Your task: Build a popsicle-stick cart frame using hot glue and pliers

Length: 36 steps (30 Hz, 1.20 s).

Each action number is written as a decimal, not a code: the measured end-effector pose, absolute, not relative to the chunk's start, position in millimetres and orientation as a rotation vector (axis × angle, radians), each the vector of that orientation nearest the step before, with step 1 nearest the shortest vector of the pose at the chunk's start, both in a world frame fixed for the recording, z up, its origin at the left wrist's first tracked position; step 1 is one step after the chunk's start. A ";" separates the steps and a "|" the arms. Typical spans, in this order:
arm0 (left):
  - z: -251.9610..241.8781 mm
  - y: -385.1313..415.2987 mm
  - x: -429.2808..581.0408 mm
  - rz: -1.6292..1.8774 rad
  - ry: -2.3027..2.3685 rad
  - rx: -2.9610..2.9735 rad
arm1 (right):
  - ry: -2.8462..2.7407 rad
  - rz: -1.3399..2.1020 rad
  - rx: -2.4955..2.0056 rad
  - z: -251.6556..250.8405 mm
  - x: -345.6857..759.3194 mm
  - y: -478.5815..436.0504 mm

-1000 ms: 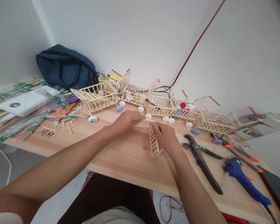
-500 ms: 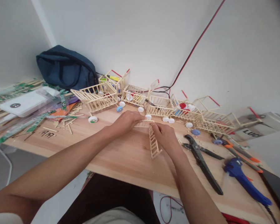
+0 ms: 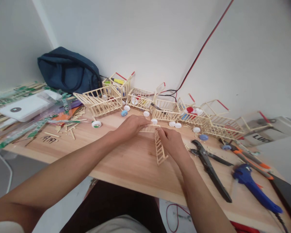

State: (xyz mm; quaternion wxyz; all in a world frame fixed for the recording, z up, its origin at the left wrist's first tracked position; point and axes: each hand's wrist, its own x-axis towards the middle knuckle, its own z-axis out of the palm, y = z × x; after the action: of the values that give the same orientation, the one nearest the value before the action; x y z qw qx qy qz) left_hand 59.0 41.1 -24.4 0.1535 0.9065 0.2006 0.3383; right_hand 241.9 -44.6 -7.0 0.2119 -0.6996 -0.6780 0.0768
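In the head view my left hand (image 3: 133,127) is closed on a small ladder-like stick panel (image 3: 147,130), part of which its fingers hide. My right hand (image 3: 171,137) pinches the top end of a second ladder-like stick panel (image 3: 160,152), which slants down toward me over the wooden table (image 3: 126,161). The two panels meet at a corner between my fingertips; whether they are joined there I cannot tell. Just behind the hands stand several miniature stick carts with bottle-cap wheels, among them a cart (image 3: 166,108) close to my fingers.
Right of my hands lie a black-handled cutter (image 3: 210,171), orange-handled pliers (image 3: 252,161) and a blue glue gun (image 3: 257,189). At left are a white power box (image 3: 29,105), cut sticks (image 3: 72,126) and wrappers. A dark blue bag (image 3: 70,71) rests against the wall.
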 end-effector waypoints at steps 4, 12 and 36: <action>-26.1 42.4 59.1 0.976 0.575 2.591 | -1.891 0.197 -1.946 -8.0 242.7 -44.4; -24.5 42.1 58.9 0.968 0.584 2.612 | -1.888 0.196 -1.942 -6.2 241.8 -45.1; -26.3 44.2 59.9 0.966 0.601 2.632 | -1.883 0.191 -1.928 -6.9 241.6 -44.3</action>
State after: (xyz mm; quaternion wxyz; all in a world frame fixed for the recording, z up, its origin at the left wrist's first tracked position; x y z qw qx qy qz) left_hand 59.9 44.2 -26.3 0.1365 0.9093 0.2075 0.3338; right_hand 241.6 -44.3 -6.9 0.2183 -0.6964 -0.6802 0.0690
